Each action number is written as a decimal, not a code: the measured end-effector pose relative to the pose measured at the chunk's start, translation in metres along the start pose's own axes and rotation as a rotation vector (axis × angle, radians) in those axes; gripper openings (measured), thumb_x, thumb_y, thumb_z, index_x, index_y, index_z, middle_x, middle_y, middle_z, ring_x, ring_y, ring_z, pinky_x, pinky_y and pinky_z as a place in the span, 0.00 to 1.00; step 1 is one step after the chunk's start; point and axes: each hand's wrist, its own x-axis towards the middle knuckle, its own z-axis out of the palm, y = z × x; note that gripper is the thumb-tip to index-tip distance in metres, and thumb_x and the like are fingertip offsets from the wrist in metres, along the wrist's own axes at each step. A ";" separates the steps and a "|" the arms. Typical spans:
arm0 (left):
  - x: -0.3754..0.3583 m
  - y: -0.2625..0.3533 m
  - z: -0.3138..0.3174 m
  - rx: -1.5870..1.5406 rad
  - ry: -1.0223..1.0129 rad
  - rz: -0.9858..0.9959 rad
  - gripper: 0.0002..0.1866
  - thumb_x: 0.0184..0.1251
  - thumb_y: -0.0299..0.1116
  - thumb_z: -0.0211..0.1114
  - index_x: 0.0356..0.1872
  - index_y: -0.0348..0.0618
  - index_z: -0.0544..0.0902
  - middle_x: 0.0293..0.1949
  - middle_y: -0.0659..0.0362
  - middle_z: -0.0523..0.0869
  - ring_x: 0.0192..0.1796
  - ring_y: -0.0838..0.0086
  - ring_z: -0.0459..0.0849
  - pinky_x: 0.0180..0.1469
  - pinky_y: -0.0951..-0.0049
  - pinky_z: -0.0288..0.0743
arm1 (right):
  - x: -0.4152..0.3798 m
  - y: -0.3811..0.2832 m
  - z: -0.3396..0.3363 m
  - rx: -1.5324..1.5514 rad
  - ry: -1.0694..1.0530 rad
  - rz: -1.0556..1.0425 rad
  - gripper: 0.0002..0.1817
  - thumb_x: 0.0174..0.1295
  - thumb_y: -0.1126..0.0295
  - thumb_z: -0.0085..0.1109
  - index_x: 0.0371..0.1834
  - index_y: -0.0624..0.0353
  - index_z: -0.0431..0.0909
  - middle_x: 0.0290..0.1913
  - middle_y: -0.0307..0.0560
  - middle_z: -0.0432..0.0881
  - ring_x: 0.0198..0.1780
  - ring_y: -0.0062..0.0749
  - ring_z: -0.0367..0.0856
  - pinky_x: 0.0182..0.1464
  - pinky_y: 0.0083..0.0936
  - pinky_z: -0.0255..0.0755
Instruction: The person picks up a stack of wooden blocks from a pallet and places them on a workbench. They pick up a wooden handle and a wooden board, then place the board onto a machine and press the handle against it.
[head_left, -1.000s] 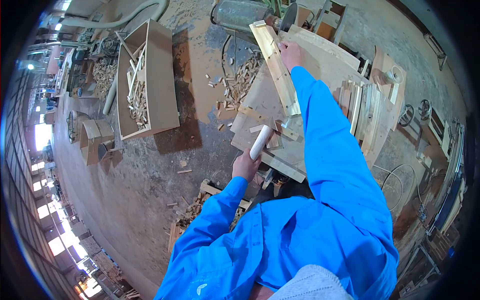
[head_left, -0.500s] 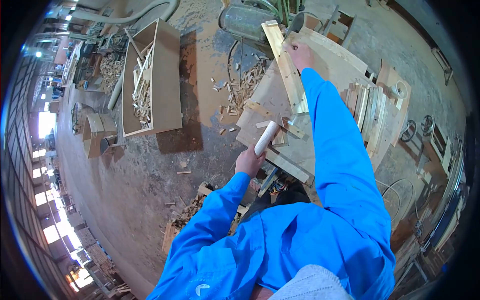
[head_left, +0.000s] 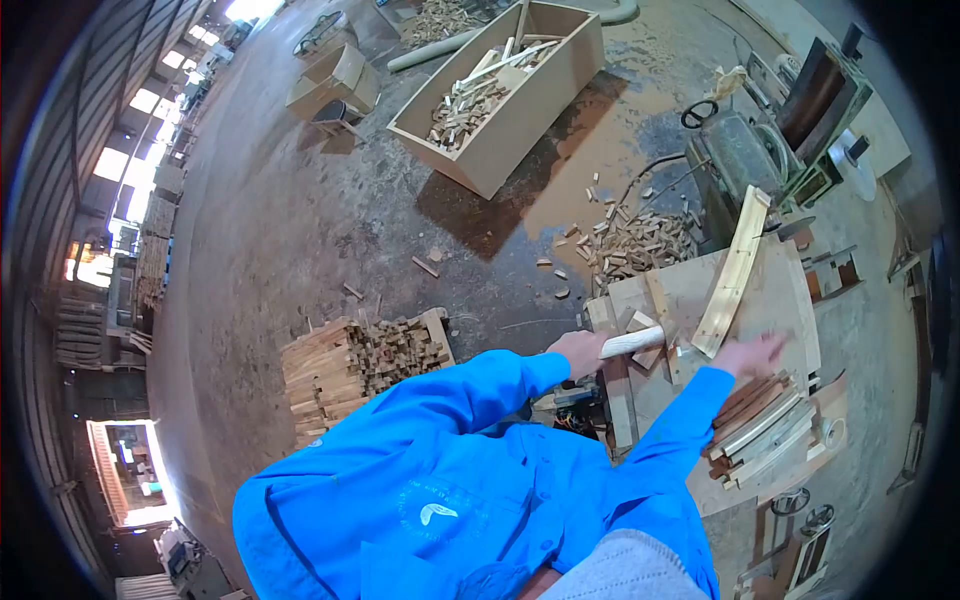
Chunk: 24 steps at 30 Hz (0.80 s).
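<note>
Our view has swung round, and our right hand (head_left: 750, 356) is now off the long board (head_left: 736, 272), which lies across the table (head_left: 785, 290). That arm reaches out near the wooden strips (head_left: 765, 428); blurred fingers, grip unclear. Our left hand (head_left: 577, 354) stays wrapped round the pale handle (head_left: 630, 343) above the table's edge.

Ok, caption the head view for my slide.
Left hand gripping a pale rod; right hand near wood strips on the table.
</note>
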 end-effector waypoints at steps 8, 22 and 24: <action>-0.021 -0.019 -0.008 0.031 0.011 0.035 0.25 0.66 0.48 0.73 0.57 0.44 0.83 0.45 0.41 0.92 0.49 0.42 0.90 0.52 0.42 0.83 | -0.192 -0.013 0.135 -0.535 -1.072 -0.830 0.44 0.71 0.52 0.71 0.81 0.69 0.65 0.72 0.67 0.78 0.70 0.55 0.80 0.71 0.42 0.73; -0.047 -0.043 0.003 0.096 0.045 0.057 0.25 0.69 0.51 0.72 0.48 0.34 0.82 0.43 0.35 0.91 0.50 0.37 0.89 0.53 0.42 0.82 | -0.118 -0.042 -0.198 -1.484 -0.306 -0.980 0.34 0.65 0.55 0.71 0.70 0.61 0.76 0.68 0.58 0.79 0.69 0.57 0.75 0.69 0.53 0.69; -0.051 -0.043 0.002 0.093 0.047 0.066 0.25 0.69 0.51 0.72 0.48 0.34 0.82 0.44 0.35 0.91 0.50 0.37 0.90 0.54 0.42 0.82 | -0.111 -0.059 -0.207 -1.494 -0.225 -1.038 0.31 0.63 0.56 0.73 0.67 0.57 0.78 0.62 0.56 0.81 0.66 0.54 0.77 0.64 0.51 0.72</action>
